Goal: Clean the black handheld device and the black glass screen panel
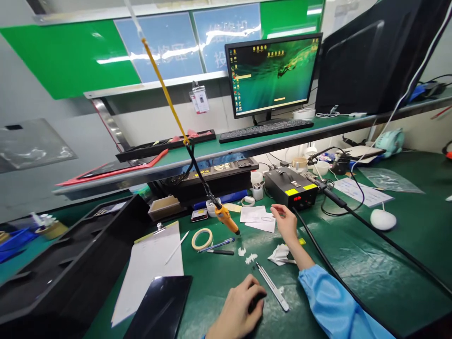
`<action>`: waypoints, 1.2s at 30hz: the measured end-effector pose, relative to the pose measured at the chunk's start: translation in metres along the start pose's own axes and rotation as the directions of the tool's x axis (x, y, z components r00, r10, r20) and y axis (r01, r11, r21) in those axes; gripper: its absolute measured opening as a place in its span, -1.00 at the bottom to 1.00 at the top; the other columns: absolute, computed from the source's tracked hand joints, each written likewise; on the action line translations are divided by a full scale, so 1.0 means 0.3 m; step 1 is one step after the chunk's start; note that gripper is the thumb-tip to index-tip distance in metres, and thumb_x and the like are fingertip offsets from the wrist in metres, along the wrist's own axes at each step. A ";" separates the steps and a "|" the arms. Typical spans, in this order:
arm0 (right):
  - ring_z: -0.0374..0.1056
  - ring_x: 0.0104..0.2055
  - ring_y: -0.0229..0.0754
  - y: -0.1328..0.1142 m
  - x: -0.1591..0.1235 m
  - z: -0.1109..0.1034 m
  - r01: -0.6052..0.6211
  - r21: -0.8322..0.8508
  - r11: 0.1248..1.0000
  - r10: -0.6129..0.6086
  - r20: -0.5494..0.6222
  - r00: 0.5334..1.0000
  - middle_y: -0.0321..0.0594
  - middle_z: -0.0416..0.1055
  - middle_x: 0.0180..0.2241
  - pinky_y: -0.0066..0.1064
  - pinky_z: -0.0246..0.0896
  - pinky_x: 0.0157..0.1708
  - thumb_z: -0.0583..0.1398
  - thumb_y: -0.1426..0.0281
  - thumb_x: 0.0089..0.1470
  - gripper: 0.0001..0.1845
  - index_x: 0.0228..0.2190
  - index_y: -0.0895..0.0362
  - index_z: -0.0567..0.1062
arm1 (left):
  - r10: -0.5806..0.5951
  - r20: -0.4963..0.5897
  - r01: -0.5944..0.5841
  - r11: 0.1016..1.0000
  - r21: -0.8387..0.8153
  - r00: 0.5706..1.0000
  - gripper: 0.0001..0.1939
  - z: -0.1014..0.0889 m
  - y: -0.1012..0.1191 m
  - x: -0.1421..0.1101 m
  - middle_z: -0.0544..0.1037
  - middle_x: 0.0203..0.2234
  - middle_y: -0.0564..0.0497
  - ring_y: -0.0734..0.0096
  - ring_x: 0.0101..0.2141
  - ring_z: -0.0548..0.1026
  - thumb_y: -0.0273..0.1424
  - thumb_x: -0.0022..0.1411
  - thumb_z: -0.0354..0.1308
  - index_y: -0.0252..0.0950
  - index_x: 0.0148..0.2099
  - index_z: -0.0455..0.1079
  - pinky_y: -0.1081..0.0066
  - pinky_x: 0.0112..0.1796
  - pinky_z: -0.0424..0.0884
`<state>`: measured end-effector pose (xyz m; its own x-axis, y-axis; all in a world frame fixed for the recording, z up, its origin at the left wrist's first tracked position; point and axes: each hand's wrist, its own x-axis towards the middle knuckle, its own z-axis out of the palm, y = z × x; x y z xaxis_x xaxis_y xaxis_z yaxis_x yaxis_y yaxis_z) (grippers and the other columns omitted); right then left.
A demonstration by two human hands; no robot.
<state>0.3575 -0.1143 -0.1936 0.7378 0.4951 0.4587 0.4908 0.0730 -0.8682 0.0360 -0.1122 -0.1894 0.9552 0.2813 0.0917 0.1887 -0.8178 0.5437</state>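
My left hand [237,308] rests low on the green mat with its fingers curled over a small dark object I cannot make out. Metal tweezers [272,286] lie just right of it. My right hand [284,221], in a blue sleeve, reaches forward with thumb and fingers pinched together near white paper sheets [258,217] and a black box with yellow labels [290,187]. What the pinch holds, if anything, is too small to see. White scraps [251,258] and a crumpled wipe [278,254] lie between the hands.
An orange electric screwdriver [227,218] hangs on a yellow cord above the mat. A tape ring [202,238], pens [216,246], a clipboard [151,263], a dark tablet [160,308] and black trays [70,268] lie left. A mouse [383,219], cables, monitor [273,73] and keyboard [266,129] are right and behind.
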 end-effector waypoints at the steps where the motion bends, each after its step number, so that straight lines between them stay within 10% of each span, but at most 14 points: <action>1: 0.60 -0.06 -0.09 0.000 0.006 -0.014 -0.012 -0.003 1.000 0.012 -0.006 1.000 -0.13 0.62 0.00 -0.17 0.65 -0.05 0.37 0.11 0.53 -0.65 0.06 0.14 0.62 | -0.005 -0.006 0.005 1.000 -0.011 1.000 -0.68 0.000 0.002 0.001 0.68 -0.03 -0.10 0.30 -0.25 0.71 -0.54 0.39 0.23 -0.19 0.11 0.64 0.40 -0.17 0.60; 9: 0.59 -0.17 -0.15 0.013 0.020 0.072 -0.107 -0.231 0.967 0.176 0.306 0.936 -0.20 0.62 -0.10 -0.23 0.64 -0.11 0.39 0.14 0.51 -0.69 -0.02 0.15 0.63 | -0.048 -0.015 0.047 0.998 -0.037 0.999 -0.69 0.012 -0.003 -0.003 0.68 -0.02 -0.11 0.26 -0.22 0.70 -0.47 0.42 0.28 -0.19 0.15 0.64 0.36 -0.15 0.57; 18: 0.62 -0.08 -0.10 -0.059 0.242 0.239 0.036 -0.472 0.881 0.220 0.475 0.852 -0.17 0.65 -0.06 -0.15 0.64 0.00 0.39 0.11 0.51 -0.67 -0.04 0.15 0.65 | -0.051 -0.007 0.051 0.998 -0.025 0.999 -0.68 0.002 -0.009 -0.012 0.67 0.01 -0.05 0.19 -0.10 0.74 -0.50 0.42 0.30 -0.12 0.15 0.58 0.34 -0.10 0.58; 28: 0.61 -0.03 -0.07 -0.095 0.438 0.257 0.060 -0.565 0.823 0.282 0.498 0.820 -0.12 0.62 0.04 -0.15 0.65 0.00 0.39 0.16 0.51 -0.68 0.06 0.14 0.64 | -0.065 0.018 0.065 0.998 0.006 0.998 -0.64 0.001 -0.011 -0.007 0.68 0.03 -0.01 0.21 -0.03 0.75 -0.50 0.44 0.32 -0.06 0.20 0.53 0.35 -0.03 0.62; 36: 0.61 -0.10 -0.12 -0.180 0.405 0.327 0.118 -0.536 0.836 0.184 0.476 0.860 -0.15 0.63 -0.03 -0.19 0.65 -0.06 0.36 0.12 0.54 -0.66 0.05 0.15 0.63 | -0.002 -0.031 0.006 0.991 0.131 1.000 -0.72 -0.036 0.018 -0.003 0.68 -0.04 0.02 0.30 -0.13 0.75 -0.42 0.48 0.36 -0.09 0.17 0.51 0.43 -0.20 0.57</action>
<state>0.3750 0.0269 -0.1096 0.5042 0.8514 0.1446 0.7455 -0.3446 -0.5705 0.0336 -0.1115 -0.1776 0.9473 0.2983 0.1168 0.2225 -0.8750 0.4299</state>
